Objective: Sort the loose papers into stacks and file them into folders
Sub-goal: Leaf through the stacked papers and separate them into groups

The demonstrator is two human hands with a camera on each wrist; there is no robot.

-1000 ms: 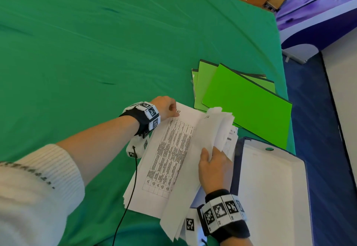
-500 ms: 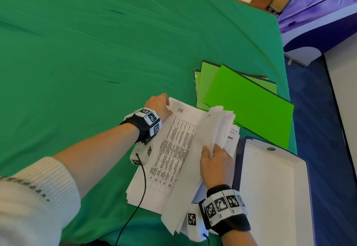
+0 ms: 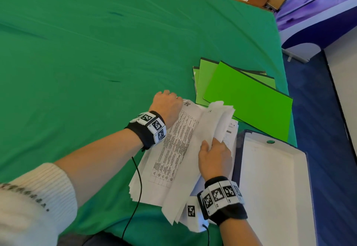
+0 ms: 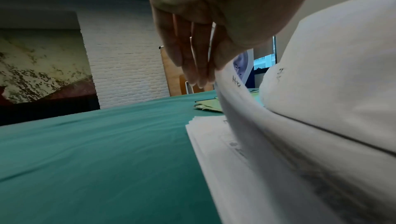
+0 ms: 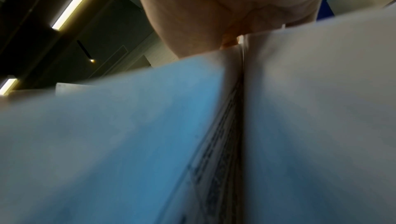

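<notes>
A stack of printed white papers lies on the green cloth near the front edge. Its top sheet carries a table and a handwritten "HR". My left hand pinches this sheet's far left corner; in the left wrist view the sheet curls up off the stack under the fingers. My right hand grips a bundle of turned-back papers, held up from the stack's right side. In the right wrist view, the bundle fills the frame below the palm.
Several bright green folders lie fanned just beyond the papers. An open blue box file with a white inside sits at the right, by the table edge. Green cloth covers the table to the left and far side. A black cable hangs from my left wrist.
My left hand slid left off the handwritten "HR" mark to the sheet's corner, which is now raised. My right hand kept the bundle held up.
</notes>
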